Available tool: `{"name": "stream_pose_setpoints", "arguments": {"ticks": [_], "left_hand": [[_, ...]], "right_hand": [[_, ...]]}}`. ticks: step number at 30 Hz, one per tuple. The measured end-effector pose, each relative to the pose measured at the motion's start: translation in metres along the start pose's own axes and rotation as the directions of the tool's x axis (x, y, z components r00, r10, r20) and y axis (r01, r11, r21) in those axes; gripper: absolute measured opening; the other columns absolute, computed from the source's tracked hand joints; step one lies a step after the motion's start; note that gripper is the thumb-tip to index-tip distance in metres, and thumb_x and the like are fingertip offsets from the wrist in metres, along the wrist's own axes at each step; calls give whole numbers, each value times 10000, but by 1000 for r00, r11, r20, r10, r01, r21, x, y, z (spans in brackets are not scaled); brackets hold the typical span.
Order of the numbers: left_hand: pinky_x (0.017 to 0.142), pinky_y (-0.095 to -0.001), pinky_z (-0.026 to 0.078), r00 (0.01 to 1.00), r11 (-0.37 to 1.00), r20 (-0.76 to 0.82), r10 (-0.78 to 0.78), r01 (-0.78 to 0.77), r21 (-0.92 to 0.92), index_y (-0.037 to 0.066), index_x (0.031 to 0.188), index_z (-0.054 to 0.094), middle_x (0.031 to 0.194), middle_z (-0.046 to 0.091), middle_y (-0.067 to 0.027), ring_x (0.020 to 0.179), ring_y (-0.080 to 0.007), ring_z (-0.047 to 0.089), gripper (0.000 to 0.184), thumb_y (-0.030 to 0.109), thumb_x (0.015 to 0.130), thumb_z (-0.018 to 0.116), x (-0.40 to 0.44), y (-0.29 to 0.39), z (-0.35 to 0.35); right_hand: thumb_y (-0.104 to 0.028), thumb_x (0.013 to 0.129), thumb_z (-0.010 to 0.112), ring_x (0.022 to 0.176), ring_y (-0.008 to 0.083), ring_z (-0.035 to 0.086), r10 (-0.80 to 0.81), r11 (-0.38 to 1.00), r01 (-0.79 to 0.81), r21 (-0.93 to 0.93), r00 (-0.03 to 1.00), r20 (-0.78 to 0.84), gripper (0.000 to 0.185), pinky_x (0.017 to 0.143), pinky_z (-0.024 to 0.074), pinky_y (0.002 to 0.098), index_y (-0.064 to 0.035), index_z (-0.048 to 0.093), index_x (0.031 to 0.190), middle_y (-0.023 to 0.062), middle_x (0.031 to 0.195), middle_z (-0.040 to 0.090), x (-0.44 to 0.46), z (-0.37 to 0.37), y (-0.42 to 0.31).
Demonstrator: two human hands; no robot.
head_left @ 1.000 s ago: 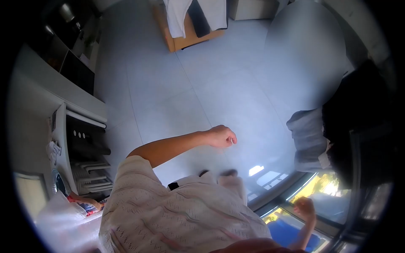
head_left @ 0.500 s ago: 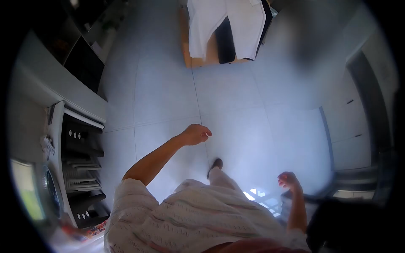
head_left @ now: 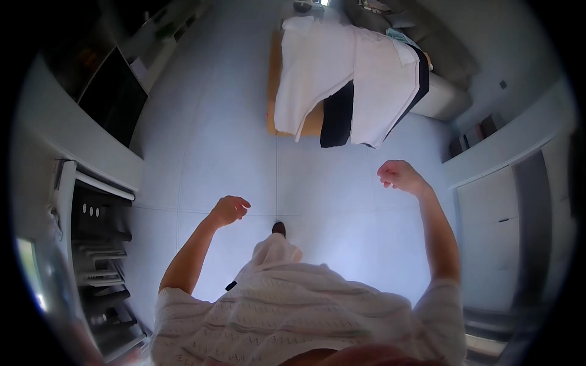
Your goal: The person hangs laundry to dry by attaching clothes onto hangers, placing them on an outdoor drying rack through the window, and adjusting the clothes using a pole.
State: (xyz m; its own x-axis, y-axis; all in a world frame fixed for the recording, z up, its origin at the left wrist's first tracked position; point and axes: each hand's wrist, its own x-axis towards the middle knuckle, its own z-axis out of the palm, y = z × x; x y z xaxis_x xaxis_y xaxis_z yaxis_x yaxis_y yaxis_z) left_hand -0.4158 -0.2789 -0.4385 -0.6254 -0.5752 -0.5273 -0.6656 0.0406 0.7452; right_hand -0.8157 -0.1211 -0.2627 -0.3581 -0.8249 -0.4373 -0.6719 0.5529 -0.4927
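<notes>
My left hand (head_left: 231, 210) hangs in the air above the pale floor, its fingers loosely bent and a gap showing at the thumb. Nothing is in it. Farther forward on the other side, my right hand (head_left: 400, 175) is also raised over the floor, with loosely curled fingers and no object in them. It is the nearer hand to the white trousers (head_left: 381, 79), which lie spread over a low wooden table (head_left: 274, 119) and drape past its near edge. A black garment (head_left: 337, 116) shows beneath them. Neither hand touches the clothes.
A sofa (head_left: 436, 94) stands behind the table at the right. White cabinets (head_left: 488, 226) line the right wall. On the left are a dark screen (head_left: 114, 97) and a rack (head_left: 101, 244) with dark shelves. My shoe (head_left: 279, 229) is on the tiled floor.
The table with the clothes has come closer as I step forward. My right hand has swung forward and up; my left hand has moved back and to the left. Both stay without an object.
</notes>
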Motion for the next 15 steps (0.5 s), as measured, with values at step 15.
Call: {"name": "stream_pose_setpoints", "arguments": {"ticks": [15], "left_hand": [[684,-217,470,794,842,-325,514,-540,14,18,957,624,842,613,-28,761,-100,564,157,-9,819,552,194,270,-145]], "right_hand": [[-242,845,542,643,68,554,-229,947,286,150,923,-310,190,523,416,203,-62,593,878,-14,728,582,270,-293,-12]]}}
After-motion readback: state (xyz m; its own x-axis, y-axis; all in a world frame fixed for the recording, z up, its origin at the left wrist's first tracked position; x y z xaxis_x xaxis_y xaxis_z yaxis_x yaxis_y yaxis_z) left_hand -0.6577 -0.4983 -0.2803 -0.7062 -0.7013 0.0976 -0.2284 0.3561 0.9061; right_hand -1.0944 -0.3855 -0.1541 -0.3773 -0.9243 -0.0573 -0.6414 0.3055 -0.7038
